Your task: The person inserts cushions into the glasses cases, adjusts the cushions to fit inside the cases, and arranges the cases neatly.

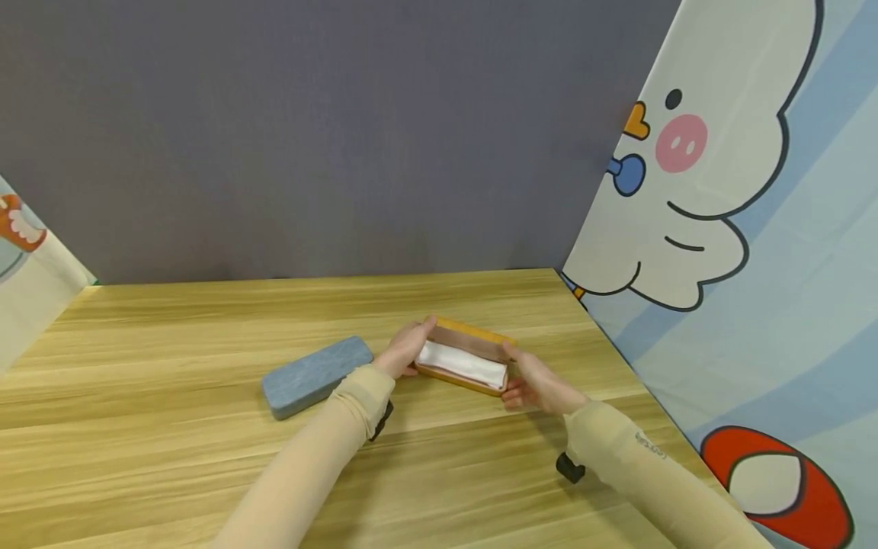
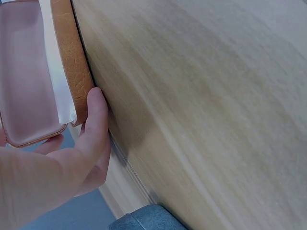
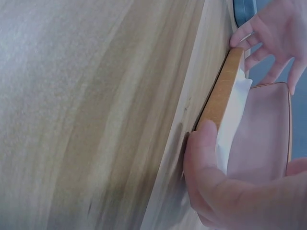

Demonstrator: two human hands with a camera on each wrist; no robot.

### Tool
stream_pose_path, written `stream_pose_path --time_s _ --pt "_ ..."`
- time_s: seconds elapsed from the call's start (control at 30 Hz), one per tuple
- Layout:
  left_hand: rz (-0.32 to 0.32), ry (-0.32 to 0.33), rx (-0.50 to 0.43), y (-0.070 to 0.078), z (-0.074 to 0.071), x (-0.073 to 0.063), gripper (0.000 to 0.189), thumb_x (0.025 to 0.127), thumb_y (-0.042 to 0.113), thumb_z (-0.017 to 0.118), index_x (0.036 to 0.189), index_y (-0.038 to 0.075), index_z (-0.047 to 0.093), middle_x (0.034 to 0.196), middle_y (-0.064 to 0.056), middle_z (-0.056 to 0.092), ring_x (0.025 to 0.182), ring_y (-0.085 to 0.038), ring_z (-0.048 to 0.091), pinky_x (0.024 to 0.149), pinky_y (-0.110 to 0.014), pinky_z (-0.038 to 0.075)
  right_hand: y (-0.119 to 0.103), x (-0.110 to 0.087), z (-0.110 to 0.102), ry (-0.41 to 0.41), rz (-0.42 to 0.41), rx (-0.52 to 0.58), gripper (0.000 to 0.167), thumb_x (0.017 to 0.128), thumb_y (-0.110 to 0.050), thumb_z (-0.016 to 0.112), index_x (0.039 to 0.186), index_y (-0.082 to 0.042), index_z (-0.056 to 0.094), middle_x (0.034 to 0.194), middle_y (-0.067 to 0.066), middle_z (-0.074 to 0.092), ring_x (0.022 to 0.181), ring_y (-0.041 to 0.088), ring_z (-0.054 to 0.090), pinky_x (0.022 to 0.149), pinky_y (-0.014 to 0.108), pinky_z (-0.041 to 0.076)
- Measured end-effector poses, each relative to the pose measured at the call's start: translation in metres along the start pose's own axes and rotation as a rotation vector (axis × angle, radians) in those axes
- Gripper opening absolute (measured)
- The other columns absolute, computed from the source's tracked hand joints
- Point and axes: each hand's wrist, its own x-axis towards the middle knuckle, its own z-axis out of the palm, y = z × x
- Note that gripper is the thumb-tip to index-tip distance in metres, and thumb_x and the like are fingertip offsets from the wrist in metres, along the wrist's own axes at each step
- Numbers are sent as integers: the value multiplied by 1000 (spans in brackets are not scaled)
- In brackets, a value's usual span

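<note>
An orange-brown glasses case [image 1: 473, 331] stands open on the table, its pinkish lining showing inside the raised lid. A folded white cloth [image 1: 461, 363] lies along the base. My left hand [image 1: 408, 348] holds the case's left end, thumb at the lid and fingers low against the base. At the opposite end my right hand [image 1: 538, 381] grips it in a similar way, its thumb by the lid's corner. In the right wrist view the fingers [image 3: 204, 143] press the outer wall of the base. A closed blue-grey glasses case [image 1: 315, 375] lies just left of my left hand.
The wood-grain table [image 1: 171, 427] runs back to a dark grey panel [image 1: 329, 152]. A cartoon-printed sheet [image 1: 754, 328] hangs along the right side, and another printed sheet [image 1: 34, 305] borders the left. A black wrist device [image 1: 571, 467] sits under the right sleeve.
</note>
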Motion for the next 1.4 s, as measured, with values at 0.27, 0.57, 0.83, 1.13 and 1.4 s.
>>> stream_pose_path --time_s 0.27,0.57,0.83,1.13,1.4 --pt "5 -26 3 -1 -1 1 64 101 50 32 152 11 25 157 -15 26 139 -38 33 100 -53 46 -1 -2 -1 2 -7 41 69 102 -42 36 147 6 15 108 27 43 87 28 54 88 41 56" --pt "5 -33 -9 -1 -2 0 60 103 43 35 153 11 24 156 -15 28 139 -37 36 100 -51 47 1 -2 -2 -38 -32 22 66 103 -34 35 146 10 12 111 29 42 89 28 53 86 36 56" --pt "11 -51 -5 -5 -5 1 58 104 37 37 153 9 23 156 -16 28 139 -36 35 101 -50 47 3 -2 -1 -67 -55 -33 54 104 -28 32 140 12 25 104 21 46 83 20 53 73 25 54" --pt "37 -55 48 -9 -4 3 56 105 31 35 152 5 23 154 -21 29 136 -37 39 101 -50 48 4 -2 -1 -96 -89 -73 46 105 -23 33 134 13 33 98 16 49 79 17 52 69 22 53" --pt "49 -88 44 -11 -5 2 57 105 24 36 152 1 16 157 -23 21 139 -40 34 104 -51 45 5 -2 0 -120 -115 -83 41 105 -18 34 133 12 31 97 14 49 79 16 51 71 22 53"
